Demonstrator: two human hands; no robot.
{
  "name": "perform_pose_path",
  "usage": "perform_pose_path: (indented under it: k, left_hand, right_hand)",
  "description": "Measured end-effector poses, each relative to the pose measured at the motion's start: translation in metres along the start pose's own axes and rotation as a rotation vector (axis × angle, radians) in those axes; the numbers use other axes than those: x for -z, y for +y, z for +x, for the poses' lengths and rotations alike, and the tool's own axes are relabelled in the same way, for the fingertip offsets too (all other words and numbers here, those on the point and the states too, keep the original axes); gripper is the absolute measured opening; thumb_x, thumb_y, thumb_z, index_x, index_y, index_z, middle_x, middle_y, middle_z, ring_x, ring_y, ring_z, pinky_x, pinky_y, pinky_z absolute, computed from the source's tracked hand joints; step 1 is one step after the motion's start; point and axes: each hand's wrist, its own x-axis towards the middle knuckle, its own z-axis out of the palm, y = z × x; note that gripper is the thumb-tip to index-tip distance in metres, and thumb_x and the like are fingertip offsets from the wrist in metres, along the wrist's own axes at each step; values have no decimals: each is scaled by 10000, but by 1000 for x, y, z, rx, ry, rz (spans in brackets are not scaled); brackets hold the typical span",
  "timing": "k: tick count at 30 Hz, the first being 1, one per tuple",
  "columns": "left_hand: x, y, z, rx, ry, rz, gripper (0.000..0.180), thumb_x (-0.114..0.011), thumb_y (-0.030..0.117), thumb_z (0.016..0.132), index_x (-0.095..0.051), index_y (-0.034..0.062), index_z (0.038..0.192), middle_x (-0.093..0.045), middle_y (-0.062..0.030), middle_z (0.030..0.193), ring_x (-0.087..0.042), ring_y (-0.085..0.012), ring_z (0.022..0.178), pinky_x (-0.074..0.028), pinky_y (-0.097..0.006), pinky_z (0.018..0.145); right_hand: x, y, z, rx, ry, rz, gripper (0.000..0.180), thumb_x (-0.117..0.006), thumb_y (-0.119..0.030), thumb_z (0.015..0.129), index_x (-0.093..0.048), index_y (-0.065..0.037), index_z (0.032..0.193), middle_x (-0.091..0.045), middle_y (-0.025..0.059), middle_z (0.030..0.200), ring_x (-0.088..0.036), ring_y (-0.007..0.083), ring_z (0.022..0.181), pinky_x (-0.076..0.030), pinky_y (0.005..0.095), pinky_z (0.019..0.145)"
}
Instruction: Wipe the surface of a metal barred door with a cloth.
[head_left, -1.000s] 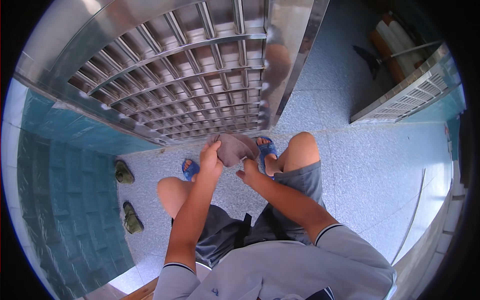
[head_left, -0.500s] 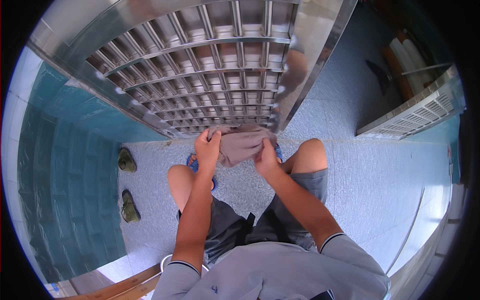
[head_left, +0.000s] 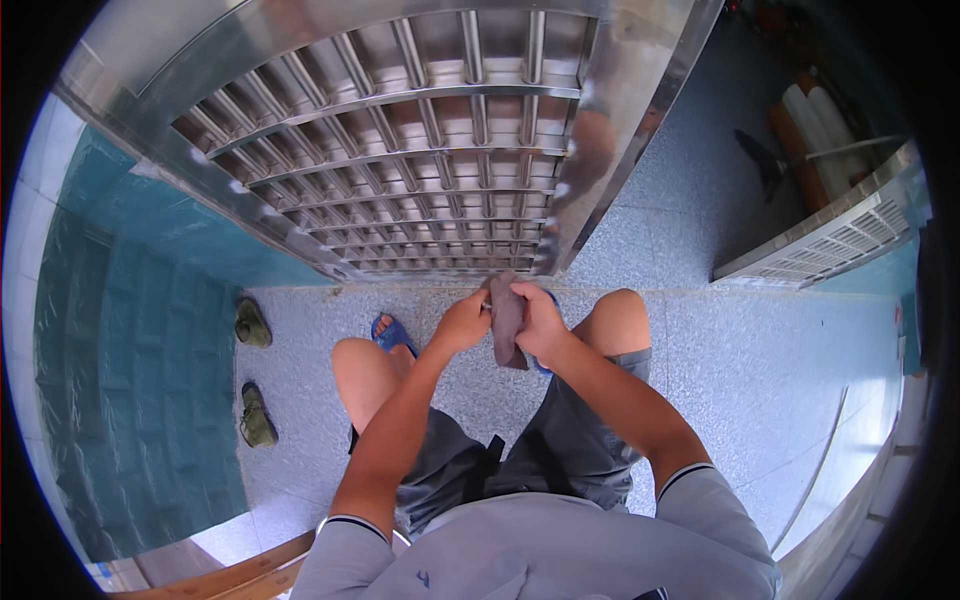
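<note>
A greyish-brown cloth [head_left: 507,318], folded into a narrow bundle, hangs between my hands above my knees. My left hand [head_left: 466,321] is closed on its left edge. On the other side, my right hand [head_left: 540,318] wraps its fingers round the cloth. Just beyond my hands rises the metal door [head_left: 400,140], a grid of bars over shiny panels. Below, a blue sandal [head_left: 396,335] shows on my left foot; the right one is mostly hidden behind my right hand and knee.
A pair of dark green shoes [head_left: 256,415] stands on the speckled floor [head_left: 720,370] by the teal tiled wall [head_left: 130,370]. At right are a second door panel with a white grille [head_left: 850,240] and white rolls [head_left: 815,130]. A wooden edge [head_left: 240,575] lies at lower left.
The cloth was spread wide between my hands and is now gathered into a narrow fold. My left hand has moved right, close to my right hand.
</note>
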Motion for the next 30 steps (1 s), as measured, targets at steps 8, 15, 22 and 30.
perform_pose_path:
  k: [8,15,22,30]
  left_hand:
    - [61,25,-13,-29,-71,405,367,-601,240,785,-584,114,1129,-651,-138,885,-620,-311,838,-474,-397,728]
    - [56,14,-13,-129,-22,479,365,-617,215,783,-563,84,1120,-633,-156,955,-601,-325,884,-467,-409,754]
    - [56,22,-22,-243,-120,527,375,-610,199,786,-546,65,1130,-619,-172,983,-582,-336,937,-457,-424,782]
    - [47,17,-21,-318,-39,413,388,-612,168,780,-521,94,1150,-624,-162,949,-594,-333,896,-462,-428,746]
  right_hand:
    - [-33,-9,58,356,-11,-37,229,-550,23,712,-505,-98,901,-545,23,829,-537,153,781,-457,293,682]
    - [-36,17,96,786,40,-307,222,-507,34,703,-478,-84,889,-524,28,818,-505,151,736,-409,285,631]
    - [-17,25,111,1310,412,-1281,268,-508,30,652,-457,-14,911,-531,192,845,-489,401,848,-411,443,743]
    - [-9,14,95,1134,165,-1495,289,-533,-17,638,-522,-24,926,-540,203,891,-483,414,887,-389,460,788]
